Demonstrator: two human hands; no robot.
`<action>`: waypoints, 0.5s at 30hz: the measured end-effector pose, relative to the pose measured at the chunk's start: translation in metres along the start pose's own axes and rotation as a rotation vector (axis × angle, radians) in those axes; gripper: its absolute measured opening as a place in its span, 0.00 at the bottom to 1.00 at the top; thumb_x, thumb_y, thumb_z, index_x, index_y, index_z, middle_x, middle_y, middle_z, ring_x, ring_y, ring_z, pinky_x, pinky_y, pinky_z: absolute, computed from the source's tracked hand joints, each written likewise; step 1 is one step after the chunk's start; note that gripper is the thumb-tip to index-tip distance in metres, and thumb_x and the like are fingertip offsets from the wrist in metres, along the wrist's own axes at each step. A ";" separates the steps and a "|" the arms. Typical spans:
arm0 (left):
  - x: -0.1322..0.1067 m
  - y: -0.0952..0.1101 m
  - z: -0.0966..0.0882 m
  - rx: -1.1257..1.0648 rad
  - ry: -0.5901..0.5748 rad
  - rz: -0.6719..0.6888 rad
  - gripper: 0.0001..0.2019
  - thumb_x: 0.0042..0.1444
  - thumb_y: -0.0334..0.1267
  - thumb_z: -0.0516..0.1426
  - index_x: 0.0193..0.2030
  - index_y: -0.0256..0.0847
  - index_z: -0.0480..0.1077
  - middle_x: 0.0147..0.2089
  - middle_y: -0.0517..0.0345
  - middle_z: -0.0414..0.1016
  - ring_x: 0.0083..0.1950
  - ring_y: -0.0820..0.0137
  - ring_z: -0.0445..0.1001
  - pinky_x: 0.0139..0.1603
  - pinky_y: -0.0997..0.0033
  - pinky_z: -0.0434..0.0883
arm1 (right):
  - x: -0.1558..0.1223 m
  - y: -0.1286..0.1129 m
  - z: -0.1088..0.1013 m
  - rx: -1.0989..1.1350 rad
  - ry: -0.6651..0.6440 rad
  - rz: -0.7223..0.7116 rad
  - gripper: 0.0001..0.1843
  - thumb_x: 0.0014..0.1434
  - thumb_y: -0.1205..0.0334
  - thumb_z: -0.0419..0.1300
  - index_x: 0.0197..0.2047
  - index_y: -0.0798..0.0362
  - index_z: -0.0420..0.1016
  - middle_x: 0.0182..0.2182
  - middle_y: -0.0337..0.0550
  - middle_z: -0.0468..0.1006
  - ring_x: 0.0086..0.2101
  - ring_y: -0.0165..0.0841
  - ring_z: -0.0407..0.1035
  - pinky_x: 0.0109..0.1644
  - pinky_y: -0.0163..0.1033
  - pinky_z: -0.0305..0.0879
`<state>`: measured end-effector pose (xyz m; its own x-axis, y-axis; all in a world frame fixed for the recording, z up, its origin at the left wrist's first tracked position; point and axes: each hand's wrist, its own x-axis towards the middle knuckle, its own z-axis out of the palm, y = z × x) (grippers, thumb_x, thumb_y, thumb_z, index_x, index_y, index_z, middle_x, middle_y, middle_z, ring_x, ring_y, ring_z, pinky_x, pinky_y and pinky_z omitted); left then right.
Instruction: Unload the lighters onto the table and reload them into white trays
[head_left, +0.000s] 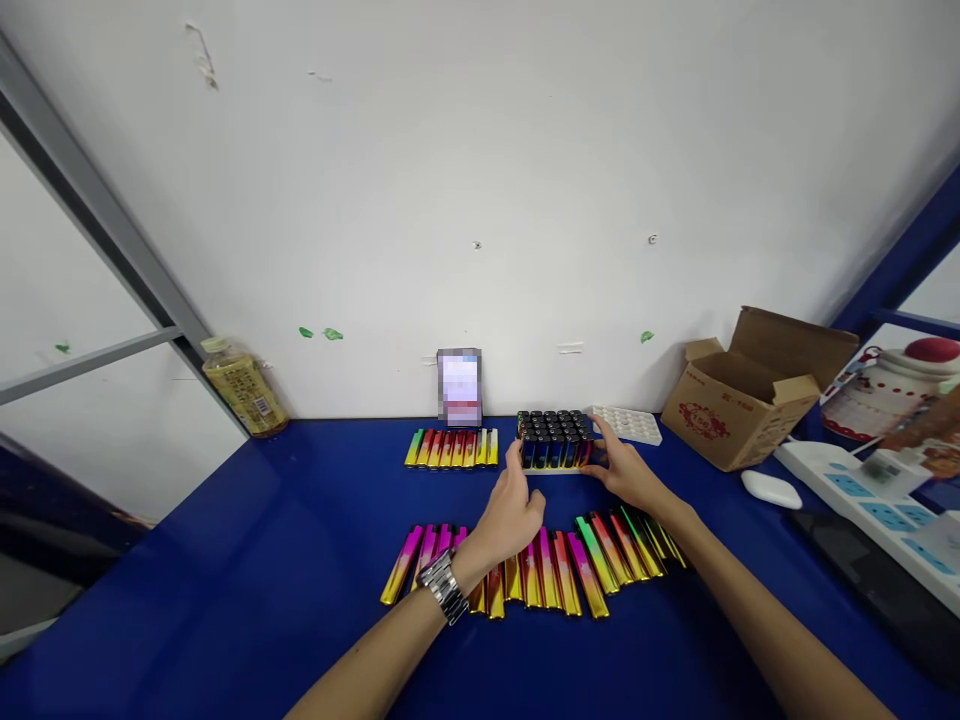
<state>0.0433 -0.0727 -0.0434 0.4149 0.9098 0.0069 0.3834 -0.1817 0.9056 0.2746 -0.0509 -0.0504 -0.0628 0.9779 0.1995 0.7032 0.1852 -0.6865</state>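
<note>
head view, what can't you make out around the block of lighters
Head view:
- card: blurred, print unreadable
- near row of lighters: part under left hand and wrist
- block of lighters: right end behind right hand
- cardboard box: inside hidden by its walls

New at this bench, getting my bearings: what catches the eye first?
A long row of rainbow-coloured lighters lies across the blue table in the foreground. Behind it, the left hand and right hand flank a tray of upright lighters, and a shorter row of lighters lies left of it by the wall.
</note>
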 end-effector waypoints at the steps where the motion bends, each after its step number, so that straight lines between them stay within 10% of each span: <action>1: 0.003 0.001 0.000 -0.013 -0.005 -0.013 0.37 0.61 0.39 0.50 0.72 0.42 0.33 0.71 0.34 0.48 0.68 0.48 0.56 0.62 0.45 0.60 | 0.002 0.000 0.000 0.005 0.007 0.011 0.43 0.53 0.69 0.59 0.68 0.54 0.43 0.43 0.53 0.78 0.43 0.43 0.74 0.49 0.49 0.67; 15: 0.048 0.019 -0.017 -0.181 0.236 -0.130 0.31 0.50 0.25 0.53 0.62 0.36 0.49 0.54 0.41 0.71 0.57 0.60 0.70 0.59 0.59 0.62 | 0.045 0.000 0.022 0.100 0.047 0.000 0.46 0.51 0.74 0.59 0.69 0.51 0.41 0.41 0.49 0.78 0.40 0.38 0.74 0.51 0.50 0.66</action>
<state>0.0560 -0.0261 -0.0184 0.1609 0.9864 -0.0345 0.2584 -0.0083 0.9660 0.2564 -0.0048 -0.0567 -0.0274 0.9727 0.2304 0.6288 0.1959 -0.7525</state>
